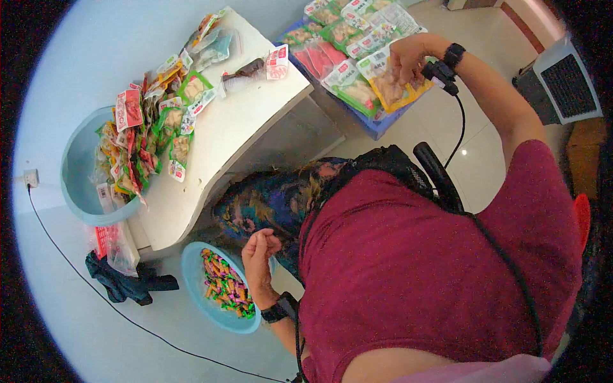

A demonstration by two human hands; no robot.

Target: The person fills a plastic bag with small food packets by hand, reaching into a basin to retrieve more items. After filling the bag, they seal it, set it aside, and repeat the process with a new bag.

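Note:
My right hand point(408, 59) reaches down onto a yellow-edged food packet point(387, 88), its fingers closed on the packet's face. That packet lies on top of other sealed food packets in a blue crate point(381, 127). My left hand point(258, 265) hangs beside a light blue basin point(237, 327) of small wrapped pieces point(223, 285) in orange, green and purple. Its fingers are curled in, and no object shows in them. Both wrists wear black straps, with a small dark device point(440, 76) by my right hand.
A white table point(223, 137) carries a heap of food packets point(143, 140), partly inside a larger blue basin point(71, 169). A dark brush or comb-like item point(242, 73) lies near its far edge. Dark cloth point(128, 281) and a cable point(115, 313) are at the left.

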